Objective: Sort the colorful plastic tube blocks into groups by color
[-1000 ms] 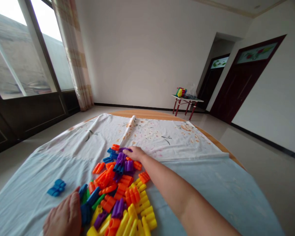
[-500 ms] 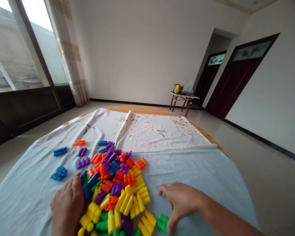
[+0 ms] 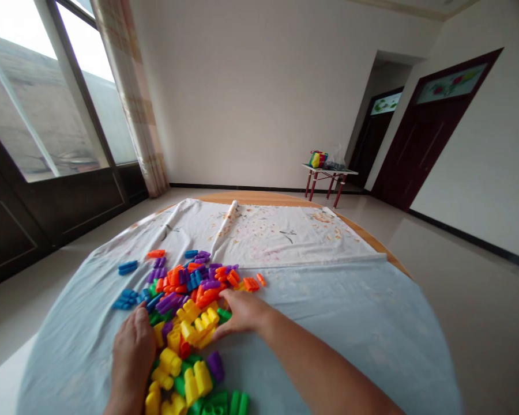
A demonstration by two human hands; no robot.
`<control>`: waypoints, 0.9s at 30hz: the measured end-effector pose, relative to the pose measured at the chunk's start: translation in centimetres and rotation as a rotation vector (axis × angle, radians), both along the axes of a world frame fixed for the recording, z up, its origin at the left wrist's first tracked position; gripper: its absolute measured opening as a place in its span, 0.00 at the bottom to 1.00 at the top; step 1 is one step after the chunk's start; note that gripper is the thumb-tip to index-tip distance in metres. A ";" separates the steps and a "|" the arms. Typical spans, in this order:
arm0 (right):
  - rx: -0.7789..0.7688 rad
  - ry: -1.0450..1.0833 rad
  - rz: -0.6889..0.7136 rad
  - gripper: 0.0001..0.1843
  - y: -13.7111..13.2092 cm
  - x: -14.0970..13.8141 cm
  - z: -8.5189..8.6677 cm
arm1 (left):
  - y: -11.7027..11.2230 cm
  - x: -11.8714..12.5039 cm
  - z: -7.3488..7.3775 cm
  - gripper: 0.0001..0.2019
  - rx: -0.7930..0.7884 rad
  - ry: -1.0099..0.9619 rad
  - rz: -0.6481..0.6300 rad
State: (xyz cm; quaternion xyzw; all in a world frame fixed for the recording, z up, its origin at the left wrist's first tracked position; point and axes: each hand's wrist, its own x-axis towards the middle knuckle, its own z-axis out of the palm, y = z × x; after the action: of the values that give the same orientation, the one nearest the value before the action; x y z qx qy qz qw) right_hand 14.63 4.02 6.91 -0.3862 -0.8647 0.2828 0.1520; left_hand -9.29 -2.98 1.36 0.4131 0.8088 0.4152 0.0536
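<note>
A heap of plastic building blocks (image 3: 190, 334) in yellow, orange, purple, blue and green lies on the pale blue cloth. Along its left side rests my left hand (image 3: 134, 346), fingers stretched forward against the blocks. From the right, my right hand (image 3: 244, 311) presses on the heap with thumb and fingers apart. Orange blocks (image 3: 208, 295) are by its fingertips, and a small green block (image 3: 224, 314) sits between thumb and fingers. Nearer to me are a purple block (image 3: 215, 366) and a yellow block (image 3: 198, 381).
Loose blue blocks (image 3: 127, 267) and an orange block (image 3: 156, 253) lie left of the heap. A flowered white cloth (image 3: 268, 230) covers the far part of the round wooden table (image 3: 251, 198). By the wall stands a small table (image 3: 328, 170) with bags on it.
My right hand has moved left and forward from the bare cloth onto the heap. The blocks are pushed closer together on the right side. My left hand stays along the left edge.
</note>
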 end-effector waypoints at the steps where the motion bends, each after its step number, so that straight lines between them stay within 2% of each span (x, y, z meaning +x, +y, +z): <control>1: 0.015 0.007 -0.039 0.36 0.7 0.8 0.1 | -0.1 -0.1 0.0 0.43 0.015 -0.012 0.002; 5: 0.186 0.040 -0.414 0.14 3.5 4.3 -1.1 | -0.4 -0.8 0.6 0.42 0.016 0.027 0.003; 7: 0.221 0.021 -0.486 0.09 4.2 5.0 -2.4 | 0.1 -1.6 1.4 0.41 -0.032 0.086 0.001; 10: 0.183 0.122 -0.296 0.10 4.1 4.9 -4.3 | 2.0 -3.7 3.0 0.39 -0.103 0.158 0.000; 12: 0.216 0.240 -0.194 0.13 3.6 5.0 -5.5 | 3.9 -5.6 3.8 0.37 -0.139 0.193 0.001; 13: 0.271 0.285 -0.204 0.13 3.3 5.2 -6.1 | 5.0 -6.6 4.0 0.36 -0.162 0.214 -0.005; 16: 0.498 0.311 -0.349 0.13 3.0 6.3 -8.1 | 8.3 -9.3 4.1 0.33 -0.241 0.280 -0.036; 19: 0.598 0.235 -0.377 0.12 3.1 6.9 -9.5 | 11.5 -10.9 3.6 0.31 -0.314 0.331 -0.045; 24: 0.650 0.133 -0.365 0.12 3.3 6.4 -9.8 | 16.4 -12.2 3.1 0.29 -0.397 0.356 -0.049; 27: 0.651 0.107 -0.365 0.13 3.2 6.2 -9.5 | 18.4 -13.0 2.9 0.29 -0.414 0.369 -0.085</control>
State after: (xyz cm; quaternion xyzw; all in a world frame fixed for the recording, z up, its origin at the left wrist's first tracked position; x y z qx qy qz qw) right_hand 20.84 7.19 -2.60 -0.4499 -0.8173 -0.0186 0.3596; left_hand -22.27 15.37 4.28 0.4955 0.8544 0.1562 0.0061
